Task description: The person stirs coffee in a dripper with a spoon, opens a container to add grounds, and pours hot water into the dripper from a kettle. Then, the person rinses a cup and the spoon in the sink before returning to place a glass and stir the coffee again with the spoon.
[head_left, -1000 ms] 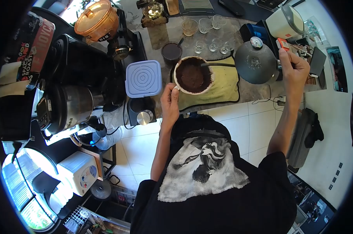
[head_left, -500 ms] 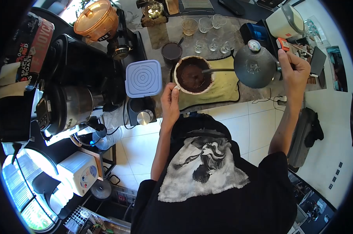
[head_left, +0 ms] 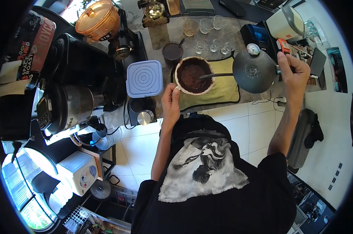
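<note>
My left hand grips the handle of a white cup at its lower left side. Dark brown, wet-looking contents fill the inside of the cup. My right hand is closed on the handle of a dark grey kettle with a round dial on its lid. The kettle's thin spout reaches left over the cup, its tip above the brown contents. Under the spout and beside the cup lies a yellow-green cloth with a black edge.
A dark-filled glass stands behind the cup, with several small glasses farther back. Left of the cup are a lilac lid and a silver knob. A black machine fills the left side; a blue-black box sits behind the kettle.
The kettle body and its spout tip have shifted toward me, the tip sweeping across the cup. The brown contents look wetter. My left hand has stayed on the handle.
</note>
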Motion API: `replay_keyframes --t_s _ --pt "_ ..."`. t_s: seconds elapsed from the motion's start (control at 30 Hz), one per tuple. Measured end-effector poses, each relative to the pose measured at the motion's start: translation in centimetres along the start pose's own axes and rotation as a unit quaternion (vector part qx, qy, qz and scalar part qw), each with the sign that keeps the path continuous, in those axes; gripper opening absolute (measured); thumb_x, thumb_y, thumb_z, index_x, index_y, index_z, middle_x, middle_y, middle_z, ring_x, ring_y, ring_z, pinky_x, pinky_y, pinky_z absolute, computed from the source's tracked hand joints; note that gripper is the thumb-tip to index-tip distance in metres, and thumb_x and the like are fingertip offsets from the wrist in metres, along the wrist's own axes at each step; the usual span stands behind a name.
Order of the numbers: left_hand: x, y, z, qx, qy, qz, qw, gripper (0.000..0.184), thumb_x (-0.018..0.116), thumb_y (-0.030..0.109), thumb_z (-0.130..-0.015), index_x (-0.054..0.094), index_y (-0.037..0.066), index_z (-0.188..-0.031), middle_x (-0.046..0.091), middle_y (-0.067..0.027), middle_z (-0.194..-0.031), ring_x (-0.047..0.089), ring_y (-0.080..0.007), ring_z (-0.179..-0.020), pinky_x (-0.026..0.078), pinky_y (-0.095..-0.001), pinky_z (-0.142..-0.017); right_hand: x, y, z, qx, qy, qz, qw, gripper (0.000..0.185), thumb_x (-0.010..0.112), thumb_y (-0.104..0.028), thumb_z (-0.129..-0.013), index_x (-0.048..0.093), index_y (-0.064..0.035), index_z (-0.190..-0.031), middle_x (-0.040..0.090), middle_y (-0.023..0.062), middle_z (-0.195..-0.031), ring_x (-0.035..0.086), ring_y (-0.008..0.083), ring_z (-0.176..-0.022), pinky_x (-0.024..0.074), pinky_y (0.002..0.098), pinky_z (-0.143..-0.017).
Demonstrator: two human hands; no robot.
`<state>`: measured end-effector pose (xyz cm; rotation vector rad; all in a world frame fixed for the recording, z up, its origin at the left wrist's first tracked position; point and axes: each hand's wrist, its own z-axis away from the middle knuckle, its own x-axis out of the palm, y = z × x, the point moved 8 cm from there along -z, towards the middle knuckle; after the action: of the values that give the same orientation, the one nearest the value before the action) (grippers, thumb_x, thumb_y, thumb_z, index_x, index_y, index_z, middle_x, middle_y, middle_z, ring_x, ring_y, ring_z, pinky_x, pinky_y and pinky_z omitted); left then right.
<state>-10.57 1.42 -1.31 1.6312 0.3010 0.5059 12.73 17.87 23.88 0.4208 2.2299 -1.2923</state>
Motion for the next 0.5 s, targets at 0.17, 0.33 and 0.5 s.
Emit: replay_keyframes --t_s 0.17,0.33,0.5 --pt "0.1 0.1 0.0 0.0 0.0 0.008 1.0 0.025 0.046 0.027 -0.102 0.052 0.005 -0.091 0.039 0.0055 -0.076 0.03 -0.0027 -0.065 0.025 -0.0202 -0.056 0.1 0.3 -0.5 -0.001 0.02 -0.005 1.0 0.039 0.062 -0.014 -0.089 0.04 -0.001 -0.059 0.033 -0.0086 -0.054 0.026 0.0014 -0.054 0.0185 0.0237 -0.049" --pt "0.3 0.5 0.0 0.008 0.003 0.013 1.0 0.025 0.046 0.027 -0.102 0.053 0.005 -0.092 0.039 0.0058 -0.075 0.031 -0.0026 -0.064 0.025 -0.0202 -0.056 0.9 0.7 -0.4 -0.003 0.011 -0.021 1.0 0.039 0.062 -0.013 -0.089 0.039 -0.0019 -0.059 0.033 -0.0093 -0.055 0.026 0.0012 -0.054 0.0177 0.0244 -0.049" --pt "0.1 0.2 0.0 -0.004 -0.002 0.013 1.0 0.025 0.046 0.027 -0.102 0.053 0.005 -0.091 0.04 0.0057 -0.076 0.031 -0.0027 -0.064 0.025 -0.0205 -0.056 0.4 0.6 0.2 0.006 -0.003 -0.02 1.0 0.039 0.062 -0.013 -0.089 0.038 -0.0023 -0.059 0.033 -0.0092 -0.055 0.025 0.0014 -0.054 0.0175 0.025 -0.049"
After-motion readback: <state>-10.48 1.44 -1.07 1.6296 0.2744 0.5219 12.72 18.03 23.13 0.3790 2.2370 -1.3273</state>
